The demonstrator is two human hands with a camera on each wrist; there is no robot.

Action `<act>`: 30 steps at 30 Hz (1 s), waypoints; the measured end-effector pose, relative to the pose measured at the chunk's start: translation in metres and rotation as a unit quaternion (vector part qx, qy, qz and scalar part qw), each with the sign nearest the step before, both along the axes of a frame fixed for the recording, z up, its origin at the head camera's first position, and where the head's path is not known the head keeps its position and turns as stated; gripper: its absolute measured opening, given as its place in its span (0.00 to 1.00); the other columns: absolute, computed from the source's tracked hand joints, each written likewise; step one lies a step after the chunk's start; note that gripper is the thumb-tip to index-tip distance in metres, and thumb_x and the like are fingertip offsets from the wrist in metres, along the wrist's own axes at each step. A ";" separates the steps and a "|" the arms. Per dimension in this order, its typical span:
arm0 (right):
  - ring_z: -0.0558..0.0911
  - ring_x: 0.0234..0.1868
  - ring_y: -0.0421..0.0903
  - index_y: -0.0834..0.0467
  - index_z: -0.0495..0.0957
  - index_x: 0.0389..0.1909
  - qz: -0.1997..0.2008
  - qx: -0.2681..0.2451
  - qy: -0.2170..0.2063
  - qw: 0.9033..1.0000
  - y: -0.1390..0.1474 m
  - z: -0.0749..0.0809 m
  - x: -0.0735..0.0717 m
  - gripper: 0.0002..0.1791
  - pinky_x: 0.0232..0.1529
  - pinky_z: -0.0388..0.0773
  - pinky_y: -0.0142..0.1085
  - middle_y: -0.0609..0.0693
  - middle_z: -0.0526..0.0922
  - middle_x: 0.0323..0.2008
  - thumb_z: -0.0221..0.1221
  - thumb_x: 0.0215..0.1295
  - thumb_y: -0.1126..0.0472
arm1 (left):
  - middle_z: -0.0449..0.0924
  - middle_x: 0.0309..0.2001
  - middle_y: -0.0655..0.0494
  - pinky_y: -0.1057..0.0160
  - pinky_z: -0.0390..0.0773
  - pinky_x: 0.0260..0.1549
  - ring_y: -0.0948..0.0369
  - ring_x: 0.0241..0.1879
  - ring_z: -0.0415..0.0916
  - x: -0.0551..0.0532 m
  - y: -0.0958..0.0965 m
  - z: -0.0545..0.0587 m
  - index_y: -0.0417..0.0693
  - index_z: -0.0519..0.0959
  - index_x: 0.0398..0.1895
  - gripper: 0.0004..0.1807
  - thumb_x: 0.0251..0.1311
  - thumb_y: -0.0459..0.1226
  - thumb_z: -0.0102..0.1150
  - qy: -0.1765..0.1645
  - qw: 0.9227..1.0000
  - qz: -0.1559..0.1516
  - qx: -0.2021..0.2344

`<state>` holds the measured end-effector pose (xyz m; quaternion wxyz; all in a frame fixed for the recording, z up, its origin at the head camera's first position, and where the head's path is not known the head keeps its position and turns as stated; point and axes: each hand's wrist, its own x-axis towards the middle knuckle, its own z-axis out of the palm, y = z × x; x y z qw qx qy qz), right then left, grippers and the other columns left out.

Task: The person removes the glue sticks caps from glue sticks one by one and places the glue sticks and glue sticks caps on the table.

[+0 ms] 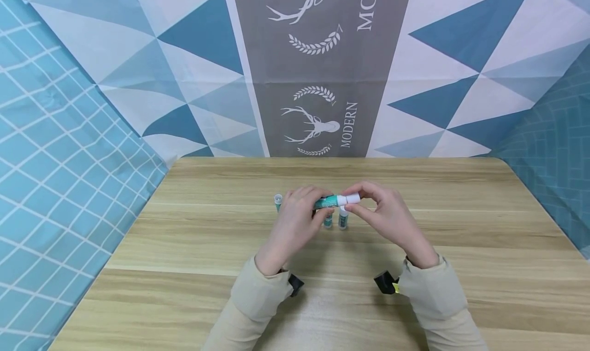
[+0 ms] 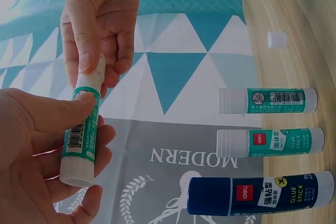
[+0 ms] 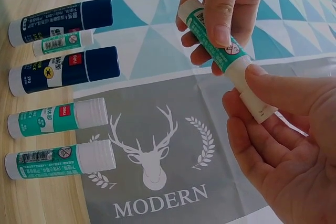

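My left hand (image 1: 295, 212) grips a green glue stick (image 1: 328, 202) with white ends, holding it above the wooden table. At its right end is a white cap (image 1: 353, 199), which my right hand (image 1: 394, 219) pinches between thumb and fingers. In the right wrist view the cap (image 3: 258, 107) sits slightly askew against the end of the tube. The left thumb lies along the printed label in the left wrist view, and the white base (image 2: 77, 173) pokes out below those fingers.
Two green glue sticks (image 2: 282, 100) without caps stand upright on the table (image 1: 184, 269). Beside them are two dark blue glue sticks (image 3: 65, 69) and a smaller green one (image 3: 60, 43). A loose white cap (image 2: 276, 39) lies nearby. Patterned cloth (image 1: 318, 69) hangs behind the table.
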<state>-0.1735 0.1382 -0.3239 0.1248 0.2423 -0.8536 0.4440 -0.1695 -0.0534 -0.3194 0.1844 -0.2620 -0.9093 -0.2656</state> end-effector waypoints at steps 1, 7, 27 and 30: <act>0.78 0.38 0.40 0.55 0.79 0.39 -0.001 0.000 0.001 1.000 0.000 0.000 0.000 0.10 0.45 0.74 0.43 0.46 0.82 0.36 0.62 0.54 0.63 | 0.81 0.39 0.58 0.59 0.69 0.40 0.60 0.40 0.76 0.000 0.000 0.000 0.48 0.79 0.40 0.12 0.51 0.39 0.64 0.000 1.000 0.000 0.002; 0.78 0.38 0.41 0.55 0.79 0.39 -0.009 0.000 0.005 1.000 0.004 0.000 -0.001 0.11 0.45 0.75 0.45 0.48 0.82 0.36 0.63 0.54 0.63 | 0.81 0.39 0.56 0.59 0.71 0.39 0.60 0.39 0.76 -0.001 -0.004 0.001 0.47 0.79 0.40 0.12 0.52 0.37 0.63 0.002 1.000 0.009 0.018; 0.76 0.36 0.41 0.55 0.80 0.41 -0.085 0.058 0.022 0.994 0.019 0.001 -0.004 0.12 0.31 0.70 0.34 0.48 0.82 0.37 0.63 0.54 0.62 | 0.82 0.36 0.52 0.67 0.76 0.27 0.62 0.24 0.75 -0.012 -0.030 0.007 0.43 0.79 0.41 0.12 0.52 0.33 0.60 -0.015 0.995 0.062 0.080; 0.77 0.34 0.42 0.55 0.80 0.42 -0.101 0.066 0.017 0.992 0.022 0.002 -0.004 0.13 0.29 0.70 0.33 0.49 0.82 0.36 0.63 0.54 0.62 | 0.82 0.34 0.50 0.67 0.71 0.19 0.61 0.18 0.71 -0.014 -0.035 0.008 0.43 0.79 0.41 0.11 0.52 0.34 0.60 -0.015 0.993 0.082 0.083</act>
